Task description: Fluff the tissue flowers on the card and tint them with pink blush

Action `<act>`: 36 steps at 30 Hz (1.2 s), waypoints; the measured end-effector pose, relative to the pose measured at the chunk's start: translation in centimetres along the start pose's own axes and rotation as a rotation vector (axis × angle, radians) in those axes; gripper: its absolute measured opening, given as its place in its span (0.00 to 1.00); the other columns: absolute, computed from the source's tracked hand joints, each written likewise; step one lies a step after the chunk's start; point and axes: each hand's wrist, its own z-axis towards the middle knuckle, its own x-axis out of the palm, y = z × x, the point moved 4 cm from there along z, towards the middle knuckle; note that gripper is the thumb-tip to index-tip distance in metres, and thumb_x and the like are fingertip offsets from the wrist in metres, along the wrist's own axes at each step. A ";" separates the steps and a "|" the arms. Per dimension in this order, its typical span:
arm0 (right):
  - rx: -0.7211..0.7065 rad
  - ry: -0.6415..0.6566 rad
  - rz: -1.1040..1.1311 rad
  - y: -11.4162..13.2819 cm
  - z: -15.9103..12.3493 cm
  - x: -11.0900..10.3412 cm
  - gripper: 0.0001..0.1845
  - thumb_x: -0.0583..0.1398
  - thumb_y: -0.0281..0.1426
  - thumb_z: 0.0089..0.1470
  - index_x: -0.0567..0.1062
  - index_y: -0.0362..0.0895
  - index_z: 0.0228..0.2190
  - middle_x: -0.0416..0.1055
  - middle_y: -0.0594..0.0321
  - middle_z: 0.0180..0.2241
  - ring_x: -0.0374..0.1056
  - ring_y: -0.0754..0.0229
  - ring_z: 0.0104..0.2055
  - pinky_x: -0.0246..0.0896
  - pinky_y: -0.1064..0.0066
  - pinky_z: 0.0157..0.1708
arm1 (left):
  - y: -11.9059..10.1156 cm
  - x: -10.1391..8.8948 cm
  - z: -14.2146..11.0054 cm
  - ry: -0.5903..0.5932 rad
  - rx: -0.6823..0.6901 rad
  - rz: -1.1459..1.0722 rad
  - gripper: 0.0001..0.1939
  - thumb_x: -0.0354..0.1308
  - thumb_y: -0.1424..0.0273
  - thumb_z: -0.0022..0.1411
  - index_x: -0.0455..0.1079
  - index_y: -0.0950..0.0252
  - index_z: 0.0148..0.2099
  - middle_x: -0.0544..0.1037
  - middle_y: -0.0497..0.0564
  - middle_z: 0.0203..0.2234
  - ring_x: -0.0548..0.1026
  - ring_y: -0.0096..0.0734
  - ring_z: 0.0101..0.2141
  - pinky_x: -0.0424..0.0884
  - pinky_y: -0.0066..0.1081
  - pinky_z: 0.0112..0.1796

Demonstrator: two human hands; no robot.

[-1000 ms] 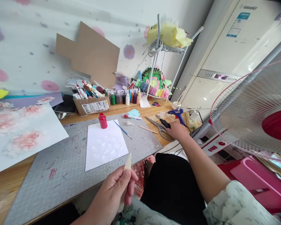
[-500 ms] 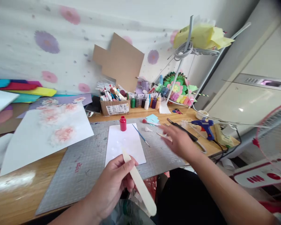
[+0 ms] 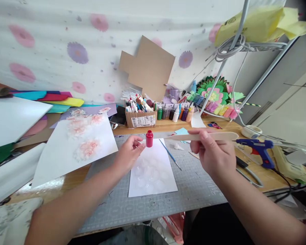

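Observation:
A small open-topped red paint bottle [image 3: 149,139] stands at the top edge of a white sheet of paper [image 3: 165,189], which carries clear, glossy round patches. Close to the bottle's left side is my left hand [image 3: 129,153], thumb and fingers apart and holding nothing; whether the thumb tip touches the bottle I cannot tell. My right hand [image 3: 215,153] grips a flat wooden craft stick [image 3: 226,136], held level, its narrow end pointing left toward the bottle. A thin blue-handled paintbrush [image 3: 170,154] lies across the paper's right edge.
A grey cutting mat [image 3: 193,190] lies under the paper. Behind it are a cardboard box of pens [image 3: 142,120] and several paint bottles [image 3: 175,114]. A blue glue gun [image 3: 260,149] is on the right, beneath a white rack [image 3: 220,69]. A flower-printed sheet [image 3: 58,156] lies left.
The craft stick has passed from my left hand to my right. My left hand has moved up beside the red bottle. The view has swung left, and the red-tipped brush is now hidden.

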 end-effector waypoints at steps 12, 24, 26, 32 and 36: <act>0.325 -0.126 0.341 -4.8 1.1 0.8 0.12 0.58 0.37 0.56 0.77 0.43 0.30 0.65 0.66 0.15 0.60 0.65 0.19 0.51 0.72 0.20 | 3.8 3.1 5.8 0.072 0.083 0.239 0.14 0.62 0.67 0.54 0.70 0.64 0.44 0.78 0.56 0.41 0.74 0.45 0.42 0.68 0.43 0.44; -0.150 -0.051 -0.093 1.3 -1.7 -0.3 0.08 0.60 0.28 0.54 0.76 0.46 0.38 0.74 0.58 0.31 0.71 0.57 0.29 0.67 0.64 0.26 | 1.3 0.6 1.6 0.013 0.580 0.271 0.16 0.61 0.72 0.59 0.66 0.57 0.49 0.77 0.48 0.46 0.75 0.33 0.46 0.71 0.35 0.47; -0.146 0.005 -0.132 1.7 -2.0 -0.3 0.08 0.61 0.29 0.54 0.76 0.46 0.39 0.74 0.57 0.32 0.72 0.56 0.30 0.68 0.63 0.27 | 0.8 0.5 1.3 0.007 0.677 0.291 0.17 0.61 0.75 0.58 0.66 0.59 0.49 0.77 0.50 0.45 0.75 0.32 0.46 0.71 0.35 0.47; -0.026 -0.068 0.053 0.0 -2.0 0.1 0.07 0.60 0.30 0.56 0.77 0.47 0.38 0.73 0.60 0.31 0.70 0.59 0.28 0.66 0.63 0.27 | -0.2 0.3 0.6 0.011 0.881 0.388 0.14 0.60 0.77 0.58 0.66 0.64 0.47 0.77 0.54 0.42 0.75 0.35 0.45 0.73 0.36 0.47; -0.013 -0.113 0.173 -0.7 -1.5 0.5 0.06 0.59 0.28 0.56 0.78 0.46 0.35 0.72 0.63 0.28 0.69 0.62 0.25 0.65 0.67 0.24 | 0.2 -0.5 0.0 -0.002 0.899 0.464 0.12 0.59 0.76 0.59 0.66 0.64 0.46 0.78 0.54 0.40 0.76 0.35 0.43 0.74 0.35 0.45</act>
